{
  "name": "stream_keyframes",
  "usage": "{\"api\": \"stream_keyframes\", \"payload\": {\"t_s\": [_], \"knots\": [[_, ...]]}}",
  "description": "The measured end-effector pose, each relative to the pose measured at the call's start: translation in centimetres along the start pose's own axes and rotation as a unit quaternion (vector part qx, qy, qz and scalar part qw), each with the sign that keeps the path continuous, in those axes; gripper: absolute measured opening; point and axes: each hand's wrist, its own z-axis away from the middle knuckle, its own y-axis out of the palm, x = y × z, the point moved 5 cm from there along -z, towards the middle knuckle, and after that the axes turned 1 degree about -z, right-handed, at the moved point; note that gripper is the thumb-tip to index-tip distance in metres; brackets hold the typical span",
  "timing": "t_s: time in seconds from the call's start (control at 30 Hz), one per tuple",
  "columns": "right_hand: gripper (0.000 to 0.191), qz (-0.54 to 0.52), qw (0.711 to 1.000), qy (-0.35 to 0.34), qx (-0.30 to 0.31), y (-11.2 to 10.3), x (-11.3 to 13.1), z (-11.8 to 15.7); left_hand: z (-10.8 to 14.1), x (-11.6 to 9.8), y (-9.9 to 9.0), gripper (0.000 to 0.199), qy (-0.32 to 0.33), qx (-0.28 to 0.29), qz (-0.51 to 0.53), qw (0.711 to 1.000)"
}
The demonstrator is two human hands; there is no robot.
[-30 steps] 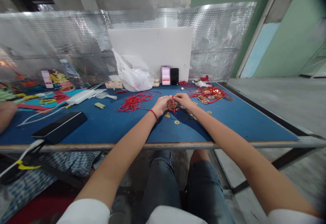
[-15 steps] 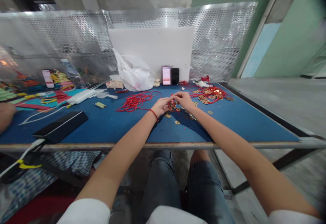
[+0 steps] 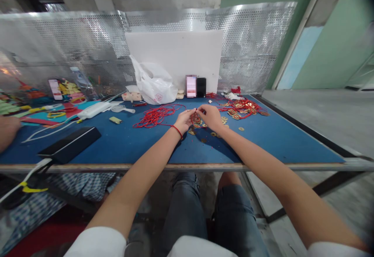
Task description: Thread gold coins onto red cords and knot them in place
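Over the blue table, my left hand [image 3: 184, 120] is closed on a red cord [image 3: 194, 121] that hangs in a loop below the fingers. My right hand [image 3: 210, 115] pinches the same cord close to the left fingertips; the exact spot of the pinch is too small to make out. Round brass-coloured coins with holes [image 3: 203, 140] lie scattered under and beside both hands. Left of my hands a loose tangle of red cord [image 3: 157, 116] rests on the table. Coins tied with red cord [image 3: 244, 109] form a pile to the right.
A white plastic bag [image 3: 154, 83] and two phones [image 3: 201, 87] stand at the back against a white board [image 3: 175, 50]. On the left are a black power bank-like box [image 3: 70, 146], a white power strip [image 3: 95, 110] and another person's hand [image 3: 8, 132].
My right hand has shifted slightly left and its fingers have curled in more. The cord loop under my left hand shows a little differently. The other person's hand has moved slightly right.
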Motion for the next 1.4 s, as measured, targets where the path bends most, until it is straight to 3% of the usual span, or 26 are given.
{"api": "stream_keyframes", "payload": {"t_s": [0.27, 0.5, 0.57, 0.67, 0.83, 1.03, 1.17, 1.33, 1.4], "knots": [[0.013, 0.05, 0.998, -0.027, 0.036, 0.0, 0.7, 0.0, -0.4, 0.2, -0.1, 0.008, -0.005, 0.009, -0.009, 1.0], [0.019, -0.076, 0.995, 0.068, 0.005, 0.7, -1.7, -0.5, -0.3, -0.2, -0.1, 0.01, 0.014, -0.005, 0.001, 1.0], [0.012, -0.118, 0.989, 0.09, 0.01, 1.2, -2.5, -0.7, -0.4, -0.1, 0.0, 0.009, 0.006, 0.004, 0.006, 1.0], [0.018, -0.172, 0.98, 0.1, 0.029, 2.0, -3.1, -0.9, -0.6, 0.1, 0.0, 0.008, 0.003, 0.016, 0.011, 1.0], [0.025, -0.145, 0.985, 0.091, 0.016, 1.9, -3.2, -0.8, -0.6, 0.0, 0.0, 0.01, 0.008, 0.021, 0.008, 1.0], [0.014, -0.146, 0.985, 0.073, 0.062, 2.1, -2.8, -0.8, -0.1, -0.1, 0.2, 0.009, 0.012, -0.001, -0.029, 1.0], [0.013, -0.271, 0.951, 0.136, 0.053, 2.3, -3.1, -0.8, 0.0, -0.4, 0.2, 0.011, 0.036, -0.011, -0.07, 0.997], [0.01, -0.446, 0.861, 0.231, 0.081, 3.0, -3.0, -0.2, 0.0, -0.5, 0.0, 0.011, 0.057, -0.005, -0.086, 0.995], [0.007, -0.478, 0.837, 0.251, 0.093, 3.2, -2.8, 0.0, -0.1, -0.5, 0.0, 0.012, 0.063, -0.005, -0.092, 0.994]]}}
